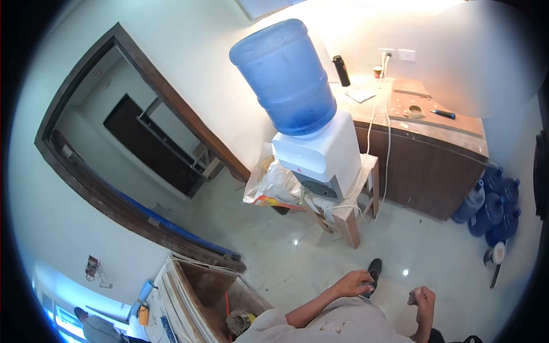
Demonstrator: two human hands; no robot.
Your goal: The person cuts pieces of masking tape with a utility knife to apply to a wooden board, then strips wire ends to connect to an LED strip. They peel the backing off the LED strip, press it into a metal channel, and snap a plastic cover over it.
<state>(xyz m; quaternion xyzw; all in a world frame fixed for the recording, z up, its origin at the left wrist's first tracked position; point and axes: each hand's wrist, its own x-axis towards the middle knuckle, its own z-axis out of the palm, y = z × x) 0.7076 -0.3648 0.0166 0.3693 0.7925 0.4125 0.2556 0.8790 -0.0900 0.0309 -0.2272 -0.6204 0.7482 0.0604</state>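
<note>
1. Nearest, at 5 o'clock in the view, the left hand [353, 283] is released, its fingers loosely bent, with a dark shoe [374, 271] nearest to it.
2. At 4 o'clock, the right hand [422, 297] has its fingers curled inward; I cannot tell whether they grasp anything.
3. At 7 o'clock, an open wooden box [200, 274] stands near the left forearm.
4. Just off centre, toward 2 o'clock, the white water dispenser [320, 150] sits on a wooden stand [350, 226], well apart from both hands. A large blue bottle [286, 77] rests tilted in the view on its top, toward 12 o'clock. A bag [273, 183] lies just beside the stand.
5. Past 3 o'clock, blue jugs [487, 214] are grouped at the end of the counter [409, 166].
6. At 2 o'clock, the countertop bears a tape roll [415, 111] and a blue-handled tool [443, 114]; at 1 o'clock, a black flask [341, 70].
7. Farther off, a doorway [128, 43] opens around 10 o'clock; another person [103, 328] is between 7 and 8.
</note>
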